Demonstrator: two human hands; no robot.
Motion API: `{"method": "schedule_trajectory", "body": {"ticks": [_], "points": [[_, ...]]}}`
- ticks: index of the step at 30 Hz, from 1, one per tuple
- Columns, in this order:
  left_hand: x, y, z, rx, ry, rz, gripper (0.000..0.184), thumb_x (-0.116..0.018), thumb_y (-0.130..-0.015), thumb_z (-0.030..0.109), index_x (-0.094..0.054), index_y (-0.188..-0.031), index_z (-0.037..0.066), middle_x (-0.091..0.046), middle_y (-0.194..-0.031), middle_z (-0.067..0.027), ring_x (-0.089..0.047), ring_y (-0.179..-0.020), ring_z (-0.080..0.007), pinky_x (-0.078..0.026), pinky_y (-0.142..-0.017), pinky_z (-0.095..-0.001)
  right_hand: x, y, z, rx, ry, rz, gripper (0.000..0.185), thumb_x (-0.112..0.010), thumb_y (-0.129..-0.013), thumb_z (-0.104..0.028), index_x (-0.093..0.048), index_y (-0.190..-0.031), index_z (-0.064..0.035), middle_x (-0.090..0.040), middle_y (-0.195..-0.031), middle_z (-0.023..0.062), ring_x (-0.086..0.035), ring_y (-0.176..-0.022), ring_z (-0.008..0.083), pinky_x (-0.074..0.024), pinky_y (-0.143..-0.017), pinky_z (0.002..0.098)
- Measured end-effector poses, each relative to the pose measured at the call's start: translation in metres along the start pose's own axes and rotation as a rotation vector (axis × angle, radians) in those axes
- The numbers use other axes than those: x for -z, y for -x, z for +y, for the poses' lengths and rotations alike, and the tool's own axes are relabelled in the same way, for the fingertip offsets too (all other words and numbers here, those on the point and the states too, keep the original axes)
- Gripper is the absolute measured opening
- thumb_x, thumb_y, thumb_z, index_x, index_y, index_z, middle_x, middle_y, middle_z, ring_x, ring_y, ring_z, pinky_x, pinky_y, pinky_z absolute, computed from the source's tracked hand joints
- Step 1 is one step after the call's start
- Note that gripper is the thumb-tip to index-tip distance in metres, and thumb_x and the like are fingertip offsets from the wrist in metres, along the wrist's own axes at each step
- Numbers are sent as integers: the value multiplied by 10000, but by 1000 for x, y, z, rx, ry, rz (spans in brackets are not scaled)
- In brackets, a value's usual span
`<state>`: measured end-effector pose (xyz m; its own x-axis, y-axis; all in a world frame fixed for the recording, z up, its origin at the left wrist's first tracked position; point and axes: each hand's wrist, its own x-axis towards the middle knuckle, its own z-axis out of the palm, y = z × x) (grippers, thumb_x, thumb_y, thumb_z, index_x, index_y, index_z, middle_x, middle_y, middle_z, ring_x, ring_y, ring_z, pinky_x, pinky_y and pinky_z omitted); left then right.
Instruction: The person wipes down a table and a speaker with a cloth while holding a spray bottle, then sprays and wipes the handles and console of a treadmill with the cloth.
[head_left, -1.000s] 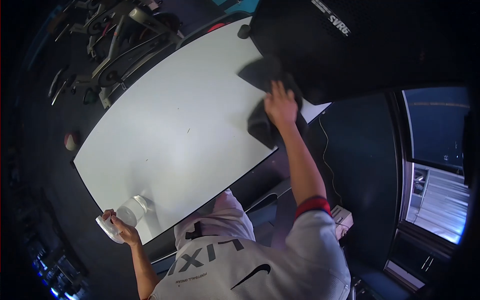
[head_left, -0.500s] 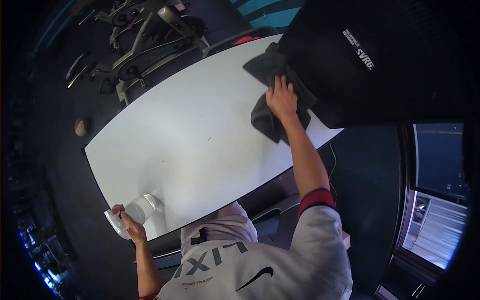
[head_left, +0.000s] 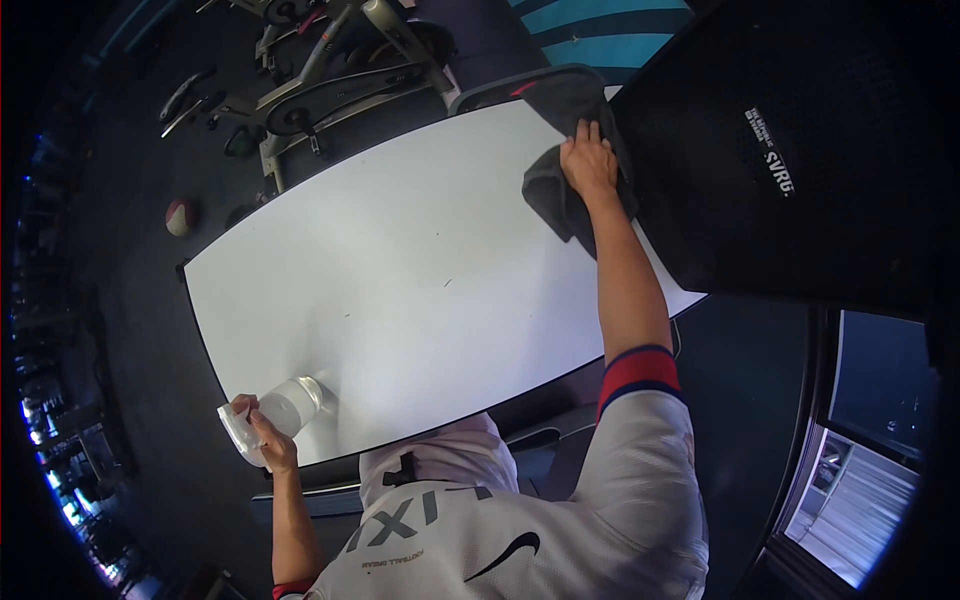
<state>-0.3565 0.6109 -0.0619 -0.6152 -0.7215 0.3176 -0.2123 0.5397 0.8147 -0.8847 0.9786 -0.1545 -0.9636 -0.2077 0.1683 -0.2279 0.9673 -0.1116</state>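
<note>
My left hand (head_left: 268,434) is wrapped around the neck of a clear spray bottle (head_left: 290,402) with a whitish top. The bottle tilts over the near left corner of the white table (head_left: 400,290). At the far right end, my right hand (head_left: 590,162) lies flat with fingers stretched out on a dark grey cloth (head_left: 556,195), pressing it to the tabletop. The cloth is bunched, and part of it reaches over the table's far edge. Several small dark marks show on the white surface.
A large black speaker-like box (head_left: 760,170) borders the table's right end. Beyond the far edge are a chair back (head_left: 535,82) and exercise bikes (head_left: 330,100). A red and white ball (head_left: 180,217) rests on the dark floor to the left.
My right hand has pushed the cloth farther toward the table's far right edge. The view has shifted slightly. My left hand keeps hold of the spray bottle in nearly the same place.
</note>
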Motion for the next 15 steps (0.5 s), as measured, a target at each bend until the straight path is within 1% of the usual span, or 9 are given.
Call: {"method": "schedule_trajectory", "body": {"ticks": [2, 5, 7, 8, 9, 12, 13, 14, 15], "points": [[3, 1, -3, -8, -15, -15, 306, -490, -1028, 284, -452, -1155, 8, -464, -1118, -98, -464, -1039, -201, -383, -954, -354, 7, 28, 3, 7, 1, 18, 514, -493, -957, -299, -492, -1393, -27, -495, -1453, 205, -612, -1133, 405, -523, -957, 451], [3, 1, -4, -6, -34, -20, 313, -491, -1027, 286, -454, -1155, 2, -466, -1111, -100, -469, -1025, -205, -388, -938, -350, 12, 122, 26, -48, 83, 76, 510, -510, -953, -323, -523, -1394, -68, -512, -1452, 151, -610, -1133, 374, -542, -928, 431], [2, 4, -5, 9, -32, -3, 315, -491, -1024, 280, -458, -1153, -6, -470, -1105, -103, -472, -1015, -209, -391, -926, -350, 38, 188, 33, -190, 98, 40, 526, -545, -925, -288, -524, -1398, -61, -514, -1443, 163, -613, -1105, 370, -557, -887, 433], [1, 6, -7, 21, -23, 6, 312, -492, -1022, 273, -462, -1150, -9, -473, -1103, -106, -473, -1011, -211, -393, -919, -351, 54, 213, 29, -251, 95, 38, 530, -561, -911, -266, -527, -1392, -46, -531, -1420, 171, -617, -1068, 367, -560, -866, 447], [1, 6, -7, 32, -15, 14, 309, -493, -1019, 267, -466, -1147, -13, -475, -1100, -109, -475, -1008, -214, -395, -912, -352, 61, 234, 28, -290, 105, 36, 523, -569, -905, -257, -541, -1376, -30, -537, -1409, 174, -614, -993, 378, -554, -835, 449], [-1, 5, -4, -4, 3, -3, 282, -494, -1006, 232, -479, -1135, -18, -480, -1092, -117, -477, -998, -219, -400, -895, -352, 62, 246, 9, -220, 162, 78, 517, -577, -898, -264, -565, -1356, -25, -527, -1423, 175, -596, -954, 362, -525, -850, 426], [0, 5, -4, 2, 23, -22, 255, -498, -992, 200, -491, -1130, -14, -478, -1091, -123, -480, -995, -223, -404, -888, -353, 61, 241, 2, -60, 106, 37, 517, -586, -888, -274, -585, -1354, -48, -513, -1442, 169, -555, -997, 358, -468, -920, 451], [-5, 6, -4, -15, 53, 35, 263, -506, -989, 199, -483, -1138, -16, -480, -1076, -122, -482, -987, -219, -408, -876, -352, 65, 230, -8, 147, 50, -18, 529, -583, -888, -289, -581, -1373, -77, -512, -1447, 161, -511, -1097, 370, -402, -998, 494], [-5, 6, -4, -18, 61, 28, 269, -509, -991, 201, -478, -1145, -18, -484, -1077, -122, -483, -988, -218, -409, -877, -352, 62, 211, -10, 257, 46, 14, 535, -575, -895, -299, -571, -1387, -88, -510, -1450, 152, -495, -1132, 384, -383, -1020, 509]]}}
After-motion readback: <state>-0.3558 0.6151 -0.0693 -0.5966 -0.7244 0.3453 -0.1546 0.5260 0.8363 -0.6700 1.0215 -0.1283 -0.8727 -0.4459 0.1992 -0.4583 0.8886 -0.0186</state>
